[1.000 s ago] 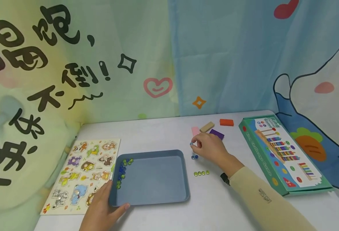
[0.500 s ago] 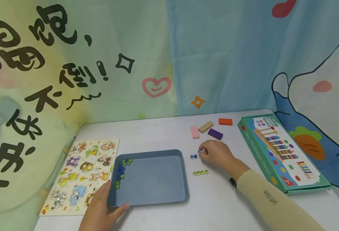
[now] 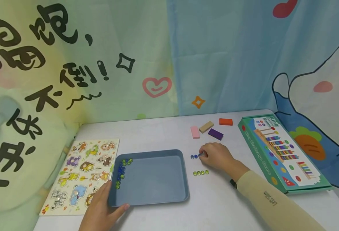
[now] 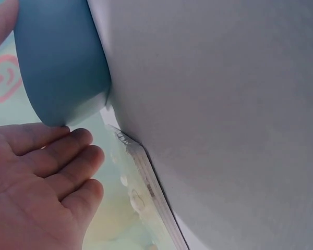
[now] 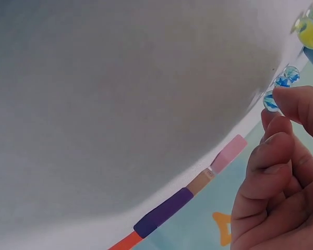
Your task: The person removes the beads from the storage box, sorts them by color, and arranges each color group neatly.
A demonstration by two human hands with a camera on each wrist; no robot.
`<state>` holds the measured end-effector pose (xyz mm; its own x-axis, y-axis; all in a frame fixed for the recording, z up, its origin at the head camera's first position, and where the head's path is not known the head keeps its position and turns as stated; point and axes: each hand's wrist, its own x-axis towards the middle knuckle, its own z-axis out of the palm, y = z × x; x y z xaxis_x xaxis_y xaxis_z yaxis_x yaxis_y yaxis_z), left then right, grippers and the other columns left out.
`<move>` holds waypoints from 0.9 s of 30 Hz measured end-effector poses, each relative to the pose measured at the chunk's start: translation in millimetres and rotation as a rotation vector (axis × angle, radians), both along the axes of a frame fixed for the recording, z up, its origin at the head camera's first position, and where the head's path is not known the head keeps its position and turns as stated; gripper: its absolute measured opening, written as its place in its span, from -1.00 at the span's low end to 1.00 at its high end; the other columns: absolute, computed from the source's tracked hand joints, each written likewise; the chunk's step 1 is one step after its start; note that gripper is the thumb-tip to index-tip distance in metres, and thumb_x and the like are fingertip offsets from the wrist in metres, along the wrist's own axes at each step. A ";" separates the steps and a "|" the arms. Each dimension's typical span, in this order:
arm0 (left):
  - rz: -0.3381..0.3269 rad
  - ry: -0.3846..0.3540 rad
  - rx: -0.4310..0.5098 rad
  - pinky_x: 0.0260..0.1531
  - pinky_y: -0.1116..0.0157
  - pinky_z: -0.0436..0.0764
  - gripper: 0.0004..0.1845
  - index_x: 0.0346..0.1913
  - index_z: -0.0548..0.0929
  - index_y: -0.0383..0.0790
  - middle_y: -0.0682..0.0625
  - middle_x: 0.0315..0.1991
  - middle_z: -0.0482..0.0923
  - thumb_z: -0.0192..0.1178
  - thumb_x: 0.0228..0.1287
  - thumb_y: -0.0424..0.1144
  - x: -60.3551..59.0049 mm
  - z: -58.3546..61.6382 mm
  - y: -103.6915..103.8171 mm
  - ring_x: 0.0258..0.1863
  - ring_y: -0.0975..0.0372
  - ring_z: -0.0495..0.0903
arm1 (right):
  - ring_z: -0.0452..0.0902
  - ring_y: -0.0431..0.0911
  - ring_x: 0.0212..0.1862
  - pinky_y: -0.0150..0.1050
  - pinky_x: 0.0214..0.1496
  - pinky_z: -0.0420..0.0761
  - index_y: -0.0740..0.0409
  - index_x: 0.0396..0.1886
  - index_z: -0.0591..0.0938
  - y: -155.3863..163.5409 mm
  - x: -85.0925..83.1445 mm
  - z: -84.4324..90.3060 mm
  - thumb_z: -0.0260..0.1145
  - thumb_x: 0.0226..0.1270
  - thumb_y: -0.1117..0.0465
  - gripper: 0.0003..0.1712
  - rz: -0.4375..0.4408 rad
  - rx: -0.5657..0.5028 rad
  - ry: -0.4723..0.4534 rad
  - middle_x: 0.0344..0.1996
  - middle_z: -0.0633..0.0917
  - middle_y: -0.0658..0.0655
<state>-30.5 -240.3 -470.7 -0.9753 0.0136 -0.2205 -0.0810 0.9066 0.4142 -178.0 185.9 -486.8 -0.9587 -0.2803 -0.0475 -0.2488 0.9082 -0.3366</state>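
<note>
A blue glass marble (image 5: 270,101) is pinched between the thumb and index finger of my right hand (image 3: 217,155), low over the table at the right end of a short row of blue marbles (image 3: 194,156). Nearer me lies a row of several yellow-green marbles (image 3: 200,172). My left hand (image 3: 101,208) rests at the near left corner of a blue-grey tray (image 3: 158,202), thumb along the front edge. The left wrist view shows its fingers (image 4: 68,153) extended, touching the tray's side. Inside the tray, several blue and yellow-green marbles (image 3: 121,173) line the left side.
Pink (image 3: 195,132), beige (image 3: 206,127), purple (image 3: 215,134) and orange (image 3: 225,122) blocks lie behind the right hand. A green game box (image 3: 282,154) stands at the right. Left of the tray is an animal picture board (image 3: 82,173). A printed curtain (image 3: 227,64) hangs behind the table.
My right hand has moved right and toward me, bringing the pinched blue marble down to the end of the blue row. The left hand and the tray stay in place.
</note>
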 end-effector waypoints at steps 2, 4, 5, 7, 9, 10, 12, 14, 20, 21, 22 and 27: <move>0.002 0.002 0.002 0.52 -0.31 0.31 0.31 0.62 0.13 -0.43 -0.40 0.59 0.19 0.42 0.10 0.44 0.5 0.8 -0.3 0.56 -0.34 0.20 | 0.43 -0.19 -0.42 -0.30 -0.35 0.50 0.11 -0.16 0.82 -0.2 0.6 0.1 0.50 0.27 0.16 -0.81 0.003 -0.002 0.005 -0.53 0.61 -0.08; 0.003 0.002 0.006 0.51 -0.31 0.33 0.29 0.62 0.14 -0.43 -0.40 0.59 0.20 0.43 0.10 0.41 1.1 1.5 -0.7 0.56 -0.34 0.21 | 0.45 -0.19 -0.41 -0.29 -0.34 0.52 0.12 -0.15 0.83 -0.5 1.3 0.3 0.50 0.27 0.16 -0.80 0.003 -0.006 0.004 -0.51 0.63 -0.08; 0.003 0.002 0.007 0.51 -0.31 0.33 0.29 0.62 0.14 -0.43 -0.40 0.59 0.20 0.43 0.11 0.41 1.2 1.4 -0.8 0.56 -0.34 0.21 | 0.45 -0.19 -0.41 -0.29 -0.33 0.53 0.12 -0.15 0.83 -0.8 1.6 0.4 0.51 0.27 0.16 -0.79 0.001 -0.007 0.003 -0.51 0.64 -0.08; 0.003 0.002 0.010 0.51 -0.31 0.33 0.29 0.62 0.14 -0.43 -0.40 0.59 0.20 0.43 0.11 0.41 1.3 1.3 -1.1 0.56 -0.34 0.20 | 0.45 -0.19 -0.41 -0.29 -0.32 0.54 0.12 -0.14 0.83 -1.3 1.9 0.2 0.51 0.27 0.16 -0.79 -0.004 -0.007 -0.002 -0.50 0.64 -0.07; 0.002 0.001 0.011 0.51 -0.32 0.33 0.30 0.62 0.13 -0.42 -0.40 0.59 0.19 0.43 0.10 0.42 1.6 1.1 -1.2 0.56 -0.34 0.20 | 0.45 -0.18 -0.40 -0.29 -0.31 0.54 0.12 -0.13 0.83 -1.7 2.4 0.1 0.51 0.27 0.16 -0.79 -0.007 -0.008 -0.005 -0.50 0.64 -0.07; 0.002 0.001 0.012 0.51 -0.32 0.33 0.30 0.62 0.13 -0.42 -0.41 0.59 0.19 0.43 0.10 0.42 1.7 1.1 -1.3 0.56 -0.35 0.20 | 0.45 -0.18 -0.40 -0.29 -0.32 0.54 0.12 -0.13 0.83 -1.8 2.3 -0.1 0.51 0.27 0.16 -0.79 -0.005 -0.010 -0.006 -0.50 0.64 -0.07; 0.003 0.001 0.012 0.51 -0.32 0.33 0.30 0.62 0.13 -0.42 -0.41 0.59 0.20 0.43 0.10 0.42 1.9 1.1 -1.4 0.56 -0.35 0.20 | 0.45 -0.18 -0.40 -0.30 -0.32 0.53 0.12 -0.13 0.83 -1.5 2.4 -0.6 0.51 0.27 0.16 -0.79 -0.006 -0.014 -0.006 -0.51 0.64 -0.07; 0.003 -0.001 0.011 0.51 -0.32 0.33 0.30 0.62 0.13 -0.42 -0.41 0.59 0.19 0.43 0.10 0.42 2.2 0.8 -1.4 0.56 -0.35 0.20 | 0.45 -0.18 -0.41 -0.30 -0.33 0.50 0.11 -0.13 0.83 -0.2 2.9 -0.3 0.51 0.26 0.14 -0.77 -0.017 -0.029 -0.007 -0.52 0.62 -0.07; 0.006 -0.008 0.009 0.50 -0.32 0.33 0.32 0.63 0.12 -0.42 -0.41 0.59 0.19 0.42 0.09 0.44 2.2 -0.7 -1.4 0.56 -0.35 0.20 | 0.42 -0.18 -0.44 -0.31 -0.38 0.41 0.07 -0.12 0.83 7.6 1.5 3.7 0.48 0.30 0.09 -0.77 -0.060 -0.087 0.009 -0.59 0.54 -0.07; 0.007 -0.008 0.008 0.50 -0.32 0.33 0.32 0.63 0.12 -0.42 -0.41 0.59 0.19 0.42 0.09 0.44 2.1 -0.7 -1.3 0.56 -0.35 0.20 | 0.42 -0.17 -0.45 -0.31 -0.39 0.40 0.06 -0.11 0.83 8.4 1.1 5.5 0.48 0.32 0.09 -0.78 -0.066 -0.090 0.012 -0.59 0.54 -0.06; 0.008 -0.008 0.007 0.50 -0.32 0.33 0.32 0.63 0.12 -0.42 -0.41 0.59 0.19 0.42 0.09 0.45 1.9 -0.7 -1.1 0.56 -0.35 0.20 | 0.42 -0.17 -0.45 -0.31 -0.40 0.39 0.06 -0.11 0.83 9.0 0.6 7.4 0.48 0.33 0.10 -0.78 -0.073 -0.093 0.014 -0.59 0.53 -0.06; 0.013 -0.008 0.013 0.51 -0.31 0.33 0.31 0.63 0.11 -0.41 -0.39 0.60 0.18 0.43 0.09 0.44 0.9 0.8 -0.2 0.56 -0.34 0.20 | 0.40 -0.16 -0.47 -0.33 -0.46 0.37 0.05 -0.08 0.83 5.3 -2.1 19.2 0.47 0.35 0.09 -0.77 -0.085 -0.103 0.036 -0.59 0.52 -0.05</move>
<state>-29.6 -240.6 -469.8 -0.9737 0.0042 -0.2279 -0.0957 0.9000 0.4252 -180.1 191.2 -467.6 -0.9798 -0.1995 0.0121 -0.1860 0.8878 -0.4211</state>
